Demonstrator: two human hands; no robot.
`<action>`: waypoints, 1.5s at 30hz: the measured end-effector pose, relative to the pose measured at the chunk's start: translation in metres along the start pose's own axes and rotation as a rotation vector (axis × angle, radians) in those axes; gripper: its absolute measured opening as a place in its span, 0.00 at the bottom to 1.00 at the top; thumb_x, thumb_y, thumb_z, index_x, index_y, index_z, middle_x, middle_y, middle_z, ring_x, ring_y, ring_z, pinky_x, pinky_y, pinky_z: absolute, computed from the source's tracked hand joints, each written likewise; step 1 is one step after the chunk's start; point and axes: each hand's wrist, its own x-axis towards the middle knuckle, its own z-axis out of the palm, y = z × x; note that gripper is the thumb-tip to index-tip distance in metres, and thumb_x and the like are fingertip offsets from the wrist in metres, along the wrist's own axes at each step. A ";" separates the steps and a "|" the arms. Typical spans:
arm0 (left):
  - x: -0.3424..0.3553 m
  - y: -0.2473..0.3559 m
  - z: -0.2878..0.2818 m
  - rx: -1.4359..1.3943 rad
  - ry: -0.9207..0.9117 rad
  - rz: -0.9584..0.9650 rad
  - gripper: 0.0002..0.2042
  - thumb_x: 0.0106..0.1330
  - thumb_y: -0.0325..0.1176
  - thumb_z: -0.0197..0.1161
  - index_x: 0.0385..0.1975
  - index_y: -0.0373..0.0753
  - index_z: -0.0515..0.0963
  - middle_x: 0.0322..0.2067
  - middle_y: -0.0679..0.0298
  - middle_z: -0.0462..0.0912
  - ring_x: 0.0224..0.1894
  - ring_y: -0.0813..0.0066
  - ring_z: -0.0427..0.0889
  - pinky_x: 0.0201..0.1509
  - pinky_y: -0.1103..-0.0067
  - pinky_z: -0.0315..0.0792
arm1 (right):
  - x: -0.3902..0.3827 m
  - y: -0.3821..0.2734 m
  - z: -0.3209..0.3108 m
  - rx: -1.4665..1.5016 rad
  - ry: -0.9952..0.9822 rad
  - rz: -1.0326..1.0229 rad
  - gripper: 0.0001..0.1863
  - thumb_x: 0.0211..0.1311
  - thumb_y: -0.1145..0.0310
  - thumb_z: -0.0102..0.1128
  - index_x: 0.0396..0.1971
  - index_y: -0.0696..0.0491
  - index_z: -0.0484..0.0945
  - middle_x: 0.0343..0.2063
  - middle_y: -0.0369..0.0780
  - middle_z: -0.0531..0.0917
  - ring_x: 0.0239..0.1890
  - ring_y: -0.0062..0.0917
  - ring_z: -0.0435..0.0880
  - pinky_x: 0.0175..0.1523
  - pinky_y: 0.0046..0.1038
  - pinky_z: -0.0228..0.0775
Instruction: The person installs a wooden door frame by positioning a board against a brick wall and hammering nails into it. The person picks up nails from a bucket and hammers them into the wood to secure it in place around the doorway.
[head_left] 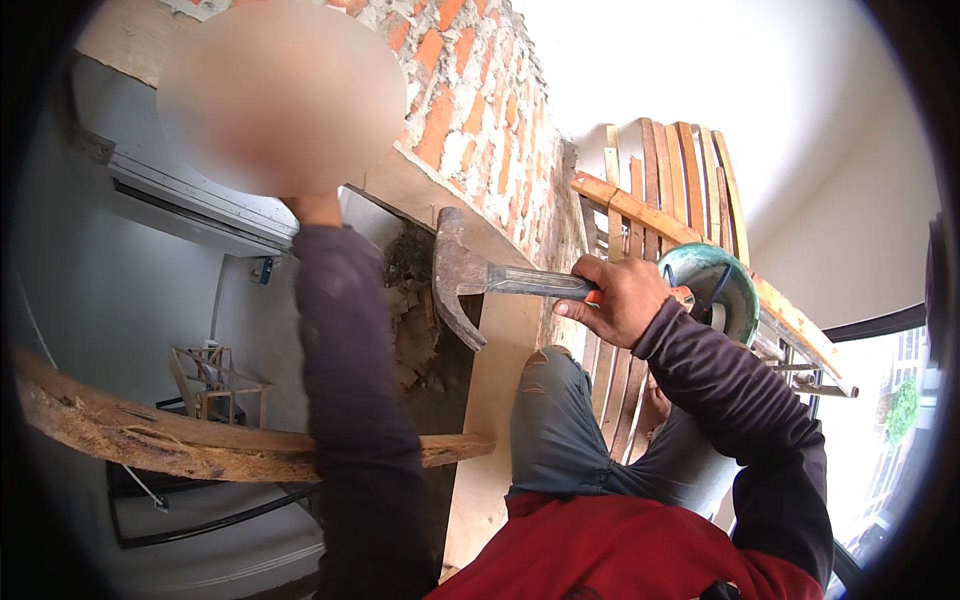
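Observation:
My right hand [632, 300] is closed round the handle of a claw hammer [458, 275]. The hammer lies roughly level in front of me, its worn, rusty head pointing left and its dark grip showing orange near my fingers. My left arm reaches up and forward along the brick wall [470, 90]. Only the wrist of my left hand [318, 208] shows clearly; a large blurred oval hides the fingers and whatever they touch. Below the bricks runs a pale board-like edge [440, 205], just above the hammer head.
A green bucket [748, 290] stands behind my right wrist, with tools in it. Wooden slats [665, 185] form a platform under my legs, crossed by a plank [640, 210]. A rough timber [170, 440] spans the deep opening on the left. A window [890, 400] is at far right.

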 end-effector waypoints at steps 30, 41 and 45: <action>0.037 -0.012 0.027 0.284 0.087 0.271 0.54 0.59 0.66 0.64 0.68 0.23 0.48 0.62 0.39 0.54 0.69 0.44 0.51 0.73 0.54 0.48 | 0.008 -0.013 0.015 0.031 0.009 -0.060 0.27 0.64 0.39 0.60 0.33 0.53 0.79 0.14 0.43 0.79 0.21 0.42 0.84 0.29 0.39 0.76; 0.033 0.001 0.030 -0.286 -0.083 0.078 0.43 0.63 0.47 0.63 0.71 0.35 0.45 0.63 0.46 0.57 0.64 0.58 0.66 0.69 0.62 0.64 | 0.087 0.047 0.006 -0.090 0.003 -0.465 0.26 0.64 0.37 0.57 0.36 0.48 0.80 0.16 0.36 0.78 0.21 0.34 0.85 0.24 0.36 0.77; 0.024 -0.009 0.029 -0.217 -0.132 0.120 0.28 0.74 0.47 0.56 0.70 0.50 0.57 0.69 0.43 0.52 0.70 0.48 0.58 0.71 0.52 0.60 | 0.096 0.065 0.021 0.008 -0.076 -0.438 0.26 0.62 0.37 0.59 0.32 0.48 0.79 0.16 0.35 0.77 0.20 0.30 0.83 0.24 0.33 0.75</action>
